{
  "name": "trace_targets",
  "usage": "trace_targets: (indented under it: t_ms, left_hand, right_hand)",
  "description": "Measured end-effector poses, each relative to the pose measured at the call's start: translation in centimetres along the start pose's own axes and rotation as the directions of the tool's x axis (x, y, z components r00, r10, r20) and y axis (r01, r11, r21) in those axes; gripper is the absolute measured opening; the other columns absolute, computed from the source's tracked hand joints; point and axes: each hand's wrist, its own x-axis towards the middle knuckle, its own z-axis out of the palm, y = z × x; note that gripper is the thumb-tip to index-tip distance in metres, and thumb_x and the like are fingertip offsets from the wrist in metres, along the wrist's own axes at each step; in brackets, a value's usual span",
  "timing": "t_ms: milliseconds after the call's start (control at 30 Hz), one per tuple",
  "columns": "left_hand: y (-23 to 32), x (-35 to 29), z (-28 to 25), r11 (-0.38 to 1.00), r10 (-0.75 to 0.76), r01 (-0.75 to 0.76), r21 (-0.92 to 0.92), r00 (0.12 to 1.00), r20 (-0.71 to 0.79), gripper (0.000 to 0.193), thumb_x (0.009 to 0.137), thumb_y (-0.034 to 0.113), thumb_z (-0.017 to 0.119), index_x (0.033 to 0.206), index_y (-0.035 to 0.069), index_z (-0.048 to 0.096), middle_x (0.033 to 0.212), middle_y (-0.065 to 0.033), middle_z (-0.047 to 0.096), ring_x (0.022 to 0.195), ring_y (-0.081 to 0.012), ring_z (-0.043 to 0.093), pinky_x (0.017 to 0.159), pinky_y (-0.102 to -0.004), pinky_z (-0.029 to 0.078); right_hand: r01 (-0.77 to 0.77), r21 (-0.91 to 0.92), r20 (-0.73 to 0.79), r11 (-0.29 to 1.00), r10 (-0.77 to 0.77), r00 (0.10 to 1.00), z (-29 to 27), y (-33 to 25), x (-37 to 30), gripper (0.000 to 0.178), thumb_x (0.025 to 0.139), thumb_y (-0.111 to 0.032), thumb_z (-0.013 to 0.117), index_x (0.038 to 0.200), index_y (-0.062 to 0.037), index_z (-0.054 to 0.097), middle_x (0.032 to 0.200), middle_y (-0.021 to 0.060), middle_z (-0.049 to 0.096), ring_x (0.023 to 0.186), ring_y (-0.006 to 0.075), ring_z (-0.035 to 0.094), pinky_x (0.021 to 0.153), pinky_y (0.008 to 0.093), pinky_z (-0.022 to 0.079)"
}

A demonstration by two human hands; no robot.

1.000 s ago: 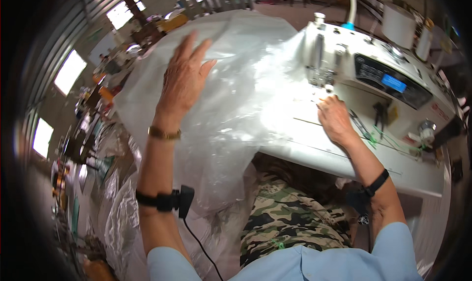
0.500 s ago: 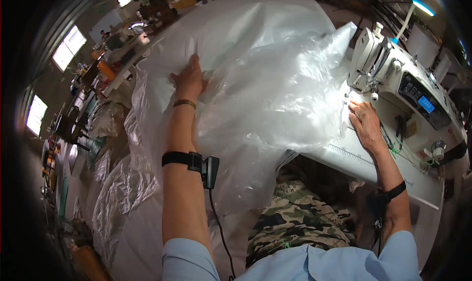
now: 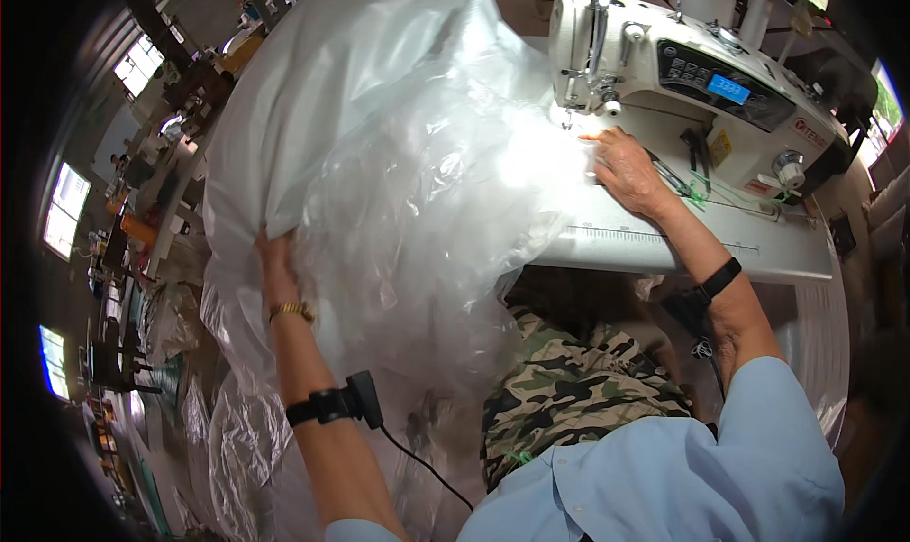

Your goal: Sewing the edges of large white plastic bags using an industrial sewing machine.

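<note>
A large, whitish translucent plastic sheet (image 3: 408, 191) spreads in loose folds to the left of a white sewing machine (image 3: 701, 58). My left hand (image 3: 275, 253) is at the sheet's left part, its fingers tucked out of sight behind a fold. Close beside the machine's needle, my right hand (image 3: 626, 170) has its fingers drawn together on the sheet's right edge, index finger foremost. Glare from the lamp washes out the plastic around those fingertips. The sheet's edge reaches the needle area.
Along the white machine table's (image 3: 559, 246) front edge runs a ruler scale. Scissors-like tools (image 3: 669, 174) and green threads lie right of my right hand. Thread cones (image 3: 755, 18) stand behind the machine. More crumpled plastic (image 3: 245, 428) hangs at the lower left.
My view has swung rightward. My left hand, earlier spread on top of the sheet, is now nearer me with its fingers behind a raised fold. The right hand stays by the needle.
</note>
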Motion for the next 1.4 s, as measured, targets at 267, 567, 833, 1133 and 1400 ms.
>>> trace_targets:
  t_ms: [267,567,833,1133,1400]
  left_hand:
    - [-9.2,-1.0,-22.5,0.904,0.119,-0.242,-0.352,0.934,-0.336,0.062,0.096,0.04,0.052,0.146,0.005,0.044,0.141,-0.0191,0.053,0.129,-0.0293,0.051,0.102,-0.0479,0.043]
    - [20.5,-14.6,-23.5,0.486,0.544,-0.871,-0.071,0.365,-0.756,0.057,0.095,0.034,0.051,0.14,-0.002,0.048,0.131,-0.0205,0.059,0.112,-0.0315,0.06,0.096,-0.0442,0.048]
    - [14.2,-13.7,-27.3,0.546,0.807,-0.167,0.821,0.366,-0.463,0.064,0.093,0.034,0.06,0.141,-0.007,0.045,0.136,-0.0242,0.054,0.123,-0.0371,0.054,0.108,-0.0446,0.04]
    - [3.4,-14.7,-40.3,-0.359,0.182,-0.39,0.848,0.862,0.473,0.033,0.097,0.029,0.054,0.093,-0.001,0.068,0.092,-0.0265,0.065,0.084,-0.0473,0.058,0.074,-0.0535,0.046]
    - [10.7,-25.5,5.2,0.631,0.513,-0.722,0.282,0.662,0.547,0.03,0.099,0.011,0.056,0.124,-0.003,0.064,0.121,-0.0153,0.068,0.111,-0.0246,0.065,0.097,-0.0353,0.05]
  right_hand:
    - [0.078,0.104,-0.022,0.992,-0.076,0.997,-0.4,-4.2,-1.5,0.024,0.091,-0.023,0.064,0.101,-0.0022,0.069,0.117,0.0106,0.067,0.11,0.027,0.059,0.096,0.0397,0.045]
    - [0.106,0.709,-0.193,0.698,0.047,0.98,-0.4,-13.3,-9.0,0.018,0.098,-0.017,0.059,0.095,-0.001,0.067,0.092,0.0098,0.069,0.085,0.0216,0.065,0.082,0.0314,0.051]
    - [-0.417,0.891,0.422,-0.178,-0.008,0.906,4.7,-19.0,-11.2,0.039,0.101,-0.029,0.056,0.126,0.0005,0.056,0.125,0.0097,0.062,0.11,0.0136,0.058,0.094,0.0292,0.046]
    - [-0.31,0.801,0.59,0.512,-0.589,0.553,8.0,-19.6,-14.9,0.04,0.094,-0.038,0.063,0.115,-0.0034,0.067,0.103,0.014,0.071,0.098,0.0247,0.066,0.089,0.0378,0.05]
    - [-0.538,0.831,0.551,-0.141,0.339,0.762,8.3,-16.8,-15.3,0.035,0.103,-0.035,0.052,0.099,-0.0033,0.066,0.093,0.0022,0.068,0.088,0.0103,0.063,0.08,0.0273,0.049]
